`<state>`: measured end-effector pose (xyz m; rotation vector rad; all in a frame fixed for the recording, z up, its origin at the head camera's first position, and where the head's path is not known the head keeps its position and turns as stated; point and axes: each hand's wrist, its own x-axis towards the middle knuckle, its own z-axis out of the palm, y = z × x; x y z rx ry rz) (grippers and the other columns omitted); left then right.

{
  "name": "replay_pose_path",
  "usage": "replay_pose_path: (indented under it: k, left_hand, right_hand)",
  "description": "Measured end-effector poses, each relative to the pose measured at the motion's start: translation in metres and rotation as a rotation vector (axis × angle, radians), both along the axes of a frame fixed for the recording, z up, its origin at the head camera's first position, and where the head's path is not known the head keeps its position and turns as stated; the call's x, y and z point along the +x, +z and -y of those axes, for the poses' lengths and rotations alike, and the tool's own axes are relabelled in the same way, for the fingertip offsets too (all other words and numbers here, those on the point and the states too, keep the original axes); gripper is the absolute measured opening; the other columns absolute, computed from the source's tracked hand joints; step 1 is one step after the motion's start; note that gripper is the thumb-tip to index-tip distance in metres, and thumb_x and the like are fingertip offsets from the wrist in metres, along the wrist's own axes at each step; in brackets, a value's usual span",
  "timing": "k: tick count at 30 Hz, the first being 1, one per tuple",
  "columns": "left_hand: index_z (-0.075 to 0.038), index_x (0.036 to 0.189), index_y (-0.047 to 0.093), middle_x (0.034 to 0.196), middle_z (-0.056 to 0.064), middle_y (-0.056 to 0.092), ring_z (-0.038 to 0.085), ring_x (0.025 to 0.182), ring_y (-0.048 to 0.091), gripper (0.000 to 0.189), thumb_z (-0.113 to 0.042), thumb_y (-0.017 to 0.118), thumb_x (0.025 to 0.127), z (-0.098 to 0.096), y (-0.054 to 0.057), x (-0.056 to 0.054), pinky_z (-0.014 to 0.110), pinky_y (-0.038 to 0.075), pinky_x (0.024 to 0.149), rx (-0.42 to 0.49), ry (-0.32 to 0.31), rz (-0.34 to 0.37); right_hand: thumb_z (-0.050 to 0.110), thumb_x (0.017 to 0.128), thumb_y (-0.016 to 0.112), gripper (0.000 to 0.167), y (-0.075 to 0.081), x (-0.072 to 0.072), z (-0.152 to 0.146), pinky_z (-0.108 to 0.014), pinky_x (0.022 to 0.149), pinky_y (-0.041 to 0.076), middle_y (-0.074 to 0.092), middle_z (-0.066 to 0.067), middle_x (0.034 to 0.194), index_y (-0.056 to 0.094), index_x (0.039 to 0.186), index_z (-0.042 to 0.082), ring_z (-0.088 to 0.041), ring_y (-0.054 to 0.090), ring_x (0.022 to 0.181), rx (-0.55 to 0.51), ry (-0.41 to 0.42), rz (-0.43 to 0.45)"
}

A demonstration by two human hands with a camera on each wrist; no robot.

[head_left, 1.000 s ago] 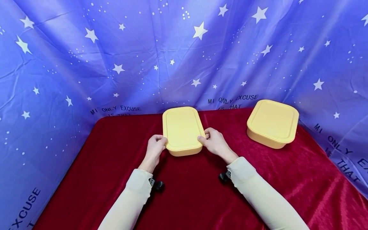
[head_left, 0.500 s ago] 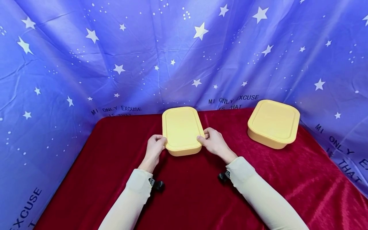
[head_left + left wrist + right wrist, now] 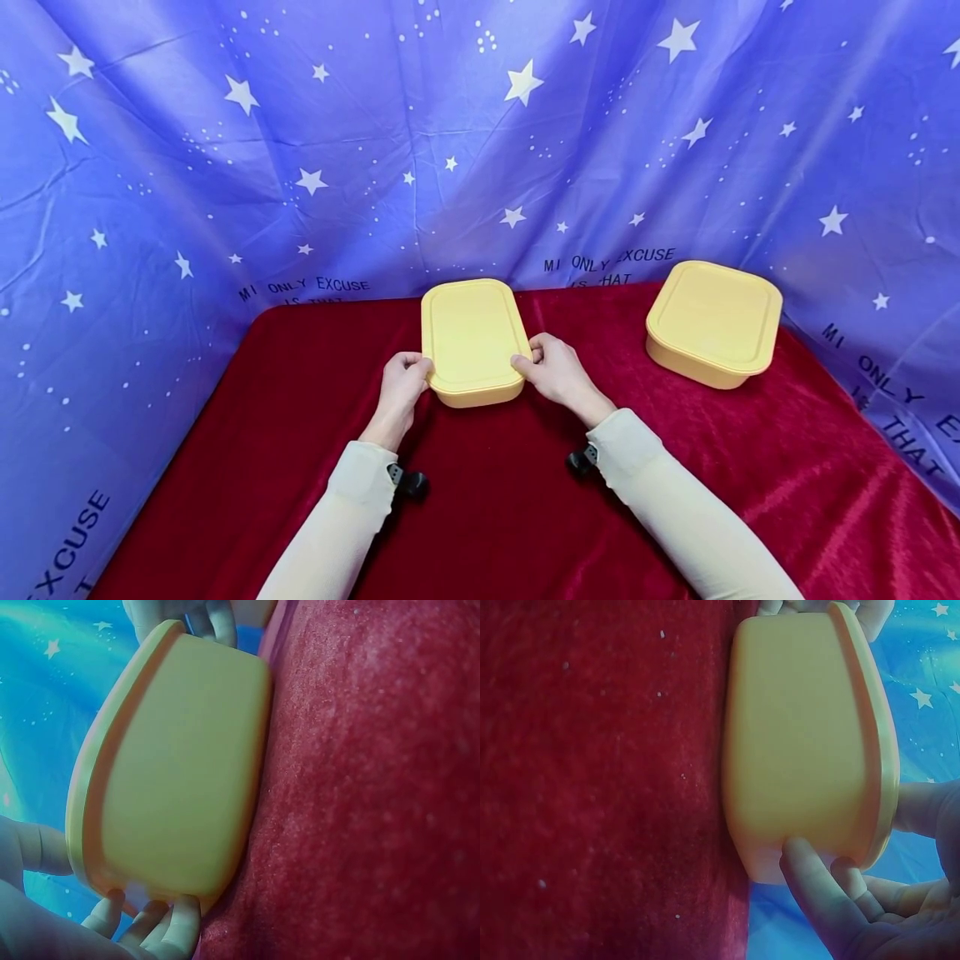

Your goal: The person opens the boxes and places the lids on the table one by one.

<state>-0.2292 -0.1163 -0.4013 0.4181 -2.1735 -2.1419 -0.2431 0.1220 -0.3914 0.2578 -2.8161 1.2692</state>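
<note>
A yellow lidded food box (image 3: pixel 475 333) sits near the back edge of the red cloth, its lid on. My left hand (image 3: pixel 401 387) holds its near left side, thumb at the lid's rim and fingertips (image 3: pixel 184 919) against the side wall. On the near right side my right hand (image 3: pixel 558 371) grips it likewise, with a thumb on the lid's edge and fingers (image 3: pixel 810 874) on the wall. Both wrist views show the box's front wall and its base down at the cloth. A second yellow lidded box (image 3: pixel 712 321), apart from both hands, stands to the right.
Red velvet cloth (image 3: pixel 480 508) covers the table. A blue curtain (image 3: pixel 412 125) with white stars and printed lettering hangs close behind the table and at both sides. Each wrist carries a small black camera (image 3: pixel 412 485).
The held box has slid very slightly left, and my right hand has shifted left with it. Both hands keep the same hold. The second box stays put.
</note>
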Motion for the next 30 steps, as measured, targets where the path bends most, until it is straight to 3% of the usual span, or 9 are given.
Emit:
replay_pose_path:
  k: [18, 30]
  left_hand:
    - [0.004, 0.104, 0.053, 0.099, 0.011, 0.051, 0.016, 0.074, 0.050, 0.026, -0.003, 0.051, 0.079, 0.0044, 0.0009, -0.0005, 0.029, 0.043, 0.074, -0.021, 0.014, 0.023]
    - [0.003, 0.101, 0.053, 0.092, 0.009, 0.050, 0.013, 0.066, 0.047, 0.023, -0.002, 0.051, 0.079, 0.0058, 0.0016, -0.0005, 0.024, 0.041, 0.065, -0.019, 0.027, 0.016]
  right_hand:
    - [0.030, 0.087, 0.065, 0.032, -0.0029, -0.0015, 0.0048, -0.030, 0.069, 0.043, 0.055, -0.006, 0.085, 0.057, 0.101, 0.002, -0.019, 0.052, 0.076, 0.002, 0.006, -0.013]
    - [0.031, 0.087, 0.065, 0.033, -0.0027, -0.0030, 0.0075, -0.030, 0.069, 0.042, 0.054, -0.006, 0.086, 0.056, 0.101, 0.003, -0.019, 0.051, 0.076, -0.003, 0.001, 0.006]
